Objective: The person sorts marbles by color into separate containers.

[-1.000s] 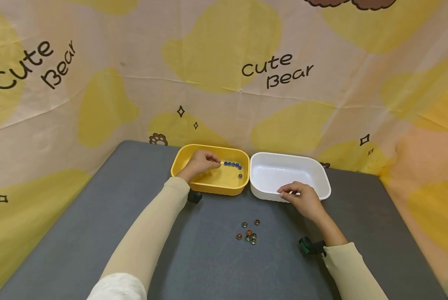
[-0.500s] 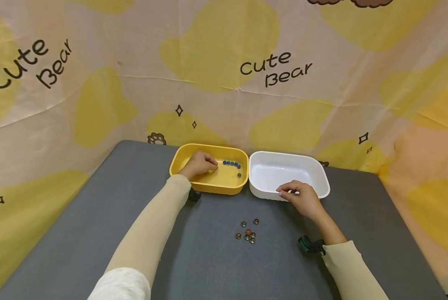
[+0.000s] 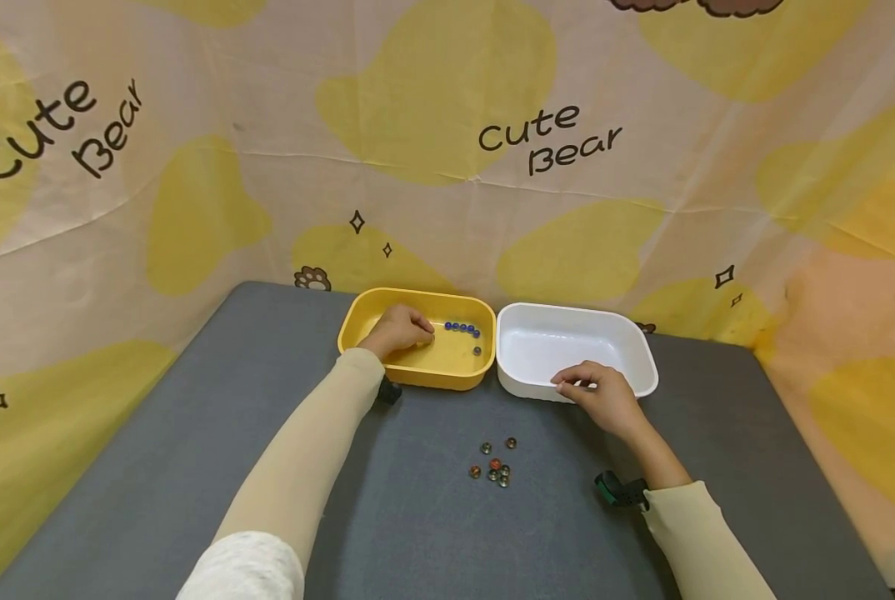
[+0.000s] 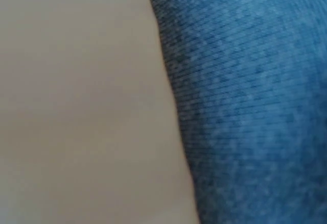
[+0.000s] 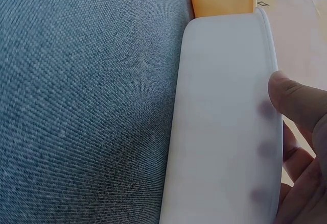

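In the head view my left hand [image 3: 401,328] reaches over the near rim into the yellow tray [image 3: 447,382]. Its fingertips come together low over the tray floor, left of several small blue marbles [image 3: 462,327]; whether anything sits between them is hidden. A darker marble [image 3: 477,351] lies apart from the blue ones. My right hand [image 3: 601,396] grips the near wall of the white tray [image 3: 526,389]. In the right wrist view, the thumb [image 5: 294,96] presses the wall from outside while dark fingertip shapes show through from the inside. The left wrist view holds only blurred skin and grey-blue cloth.
Several greenish and orange marbles [image 3: 495,465] lie loosely grouped on the grey cloth-covered table [image 3: 417,517], in front of the trays. Both trays stand side by side near the printed curtain [image 3: 417,167] at the back.
My left hand has drawn slightly left and down, away from the row of blue marbles. The right hand keeps its grip on the white tray; the camera shifts slightly.
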`<state>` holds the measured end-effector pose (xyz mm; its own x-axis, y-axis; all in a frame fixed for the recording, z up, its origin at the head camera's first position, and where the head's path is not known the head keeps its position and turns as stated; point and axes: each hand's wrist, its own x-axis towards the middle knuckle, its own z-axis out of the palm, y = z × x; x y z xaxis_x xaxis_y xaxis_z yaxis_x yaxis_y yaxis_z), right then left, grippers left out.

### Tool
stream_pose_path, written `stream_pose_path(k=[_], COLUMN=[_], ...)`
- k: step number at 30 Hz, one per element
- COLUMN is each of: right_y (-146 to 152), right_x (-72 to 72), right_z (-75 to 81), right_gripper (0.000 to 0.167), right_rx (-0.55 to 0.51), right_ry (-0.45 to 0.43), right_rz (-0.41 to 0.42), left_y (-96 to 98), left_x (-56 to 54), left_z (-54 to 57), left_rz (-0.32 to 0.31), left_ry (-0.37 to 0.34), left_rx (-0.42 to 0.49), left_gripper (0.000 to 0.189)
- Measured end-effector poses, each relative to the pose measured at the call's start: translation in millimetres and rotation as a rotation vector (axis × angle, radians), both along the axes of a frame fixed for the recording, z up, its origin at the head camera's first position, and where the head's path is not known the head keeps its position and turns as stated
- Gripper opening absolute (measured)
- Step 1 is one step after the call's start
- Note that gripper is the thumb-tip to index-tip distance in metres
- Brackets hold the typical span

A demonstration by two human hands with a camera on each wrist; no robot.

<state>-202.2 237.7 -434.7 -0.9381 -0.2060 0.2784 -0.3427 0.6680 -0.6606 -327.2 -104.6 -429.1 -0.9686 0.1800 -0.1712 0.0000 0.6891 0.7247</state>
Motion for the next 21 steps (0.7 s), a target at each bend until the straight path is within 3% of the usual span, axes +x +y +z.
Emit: stream_pose_path(k=[9,21], right_y=[-1.2,0.3], right_x=[0.7,1.5], right_z=[1.9,0.4], right_gripper=[0.009,0.008], right_rx=[0.002,0.016], right_ry=[0.011,-0.006], right_rz=[-0.009,-0.003], left_y=[-0.7,-8.6], left_x=[7.4,37.5], left_z=[14.2,22.9], left_rz=[-0.026,-0.092], left_ry=[0.058,0.216], left_rx=[0.017,0.069], left_gripper=[0.017,0.014])
